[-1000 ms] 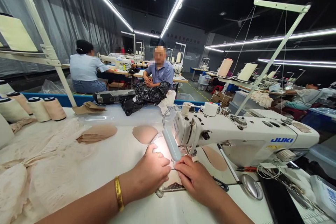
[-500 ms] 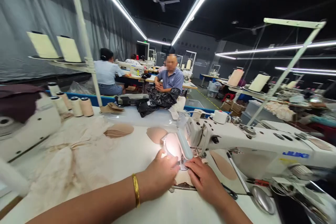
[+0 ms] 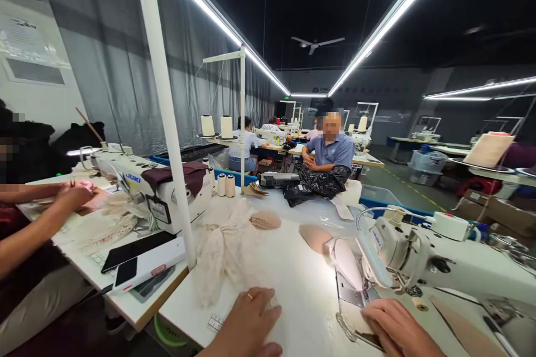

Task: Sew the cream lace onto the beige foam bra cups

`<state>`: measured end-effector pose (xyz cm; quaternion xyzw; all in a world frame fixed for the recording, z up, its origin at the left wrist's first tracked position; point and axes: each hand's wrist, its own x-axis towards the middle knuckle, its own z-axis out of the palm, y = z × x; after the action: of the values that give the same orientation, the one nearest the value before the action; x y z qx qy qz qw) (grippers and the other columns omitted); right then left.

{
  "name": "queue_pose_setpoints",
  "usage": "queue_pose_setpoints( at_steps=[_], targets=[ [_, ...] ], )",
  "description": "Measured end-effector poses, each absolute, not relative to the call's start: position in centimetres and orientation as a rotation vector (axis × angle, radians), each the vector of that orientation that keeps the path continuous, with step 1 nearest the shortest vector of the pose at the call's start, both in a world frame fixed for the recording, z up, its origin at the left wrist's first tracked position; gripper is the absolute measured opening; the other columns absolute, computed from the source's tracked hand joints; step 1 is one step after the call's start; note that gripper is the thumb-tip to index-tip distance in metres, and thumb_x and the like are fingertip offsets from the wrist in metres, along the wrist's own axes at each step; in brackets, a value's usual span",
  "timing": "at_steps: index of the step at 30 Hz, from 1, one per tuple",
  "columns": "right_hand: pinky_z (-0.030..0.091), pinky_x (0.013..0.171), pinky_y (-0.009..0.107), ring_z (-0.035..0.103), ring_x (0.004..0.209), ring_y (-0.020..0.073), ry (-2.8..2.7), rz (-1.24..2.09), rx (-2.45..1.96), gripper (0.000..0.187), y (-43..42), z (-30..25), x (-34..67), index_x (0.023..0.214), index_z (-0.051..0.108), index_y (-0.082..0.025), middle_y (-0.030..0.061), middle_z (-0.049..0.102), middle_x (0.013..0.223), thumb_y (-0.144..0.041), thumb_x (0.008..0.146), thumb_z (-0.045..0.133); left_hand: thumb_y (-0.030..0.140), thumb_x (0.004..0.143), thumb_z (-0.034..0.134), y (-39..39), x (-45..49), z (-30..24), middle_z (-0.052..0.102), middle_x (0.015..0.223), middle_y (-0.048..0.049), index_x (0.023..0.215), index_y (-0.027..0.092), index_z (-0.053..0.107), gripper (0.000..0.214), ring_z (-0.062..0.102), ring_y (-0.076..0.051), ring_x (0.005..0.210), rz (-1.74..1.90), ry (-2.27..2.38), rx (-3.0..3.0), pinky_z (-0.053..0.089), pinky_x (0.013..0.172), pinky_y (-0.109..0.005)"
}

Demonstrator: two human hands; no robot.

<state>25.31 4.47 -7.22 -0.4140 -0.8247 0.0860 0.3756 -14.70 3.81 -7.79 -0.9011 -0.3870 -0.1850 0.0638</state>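
My left hand (image 3: 249, 321) lies on the white table with its fingers stretched toward a pile of cream lace fabric (image 3: 224, 245); a ring shows on one finger. My right hand (image 3: 396, 326) rests flat beside the needle plate of the white sewing machine (image 3: 422, 259), fingers extended, with nothing visibly gripped. A beige bra cup (image 3: 347, 262) sits lit under the machine's lamp, between the two hands and further back. Another cup (image 3: 314, 236) lies behind it.
A stack of beige cups (image 3: 266, 220) and thread cones (image 3: 226, 185) stand further back. A white pole (image 3: 165, 106) rises from the table's left edge. A co-worker's hands (image 3: 75, 196) work at a second machine (image 3: 154, 184) on the left. A seated person (image 3: 330, 150) faces me.
The view has swung left, bringing in the neighbouring station. Both hands have moved apart and back from the needle, leaving the lit cup; the left hand now lies toward the lace pile.
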Motion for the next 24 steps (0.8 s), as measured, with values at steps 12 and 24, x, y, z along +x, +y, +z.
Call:
queue_pose_setpoints(
  at_steps=[12, 24],
  targets=[
    [0.056, 0.075, 0.036, 0.071, 0.087, 0.0263, -1.899, 0.515, -1.518, 0.021, 3.8, -2.6, 10.7, 0.108, 0.074, -0.021, 0.0054, 0.074, 0.091, -0.016, 0.088, 0.076, 0.036, 0.100, 0.058, 6.7, -13.0, -3.2, 0.061, 0.149, -0.0176, 0.148, 0.024, 0.054, 0.050, 0.058, -0.036, 0.139, -1.446, -1.648, -2.945, 0.049, 0.115, -0.060],
    [0.043, 0.065, 0.030, 0.061, 0.070, 0.0189, -1.487, 0.844, -1.227, 0.027, 1.0, -0.3, 11.0, 0.082, 0.056, -0.025, -0.0016, 0.064, 0.075, -0.047, 0.097, 0.056, 0.078, 0.082, 0.065, 7.4, -11.0, -0.2, 0.042, 0.068, 0.0051, 0.076, 0.022, 0.048, 0.058, 0.043, -0.015, 0.066, -1.446, -1.840, -3.453, 0.035, 0.063, -0.028]
  ],
)
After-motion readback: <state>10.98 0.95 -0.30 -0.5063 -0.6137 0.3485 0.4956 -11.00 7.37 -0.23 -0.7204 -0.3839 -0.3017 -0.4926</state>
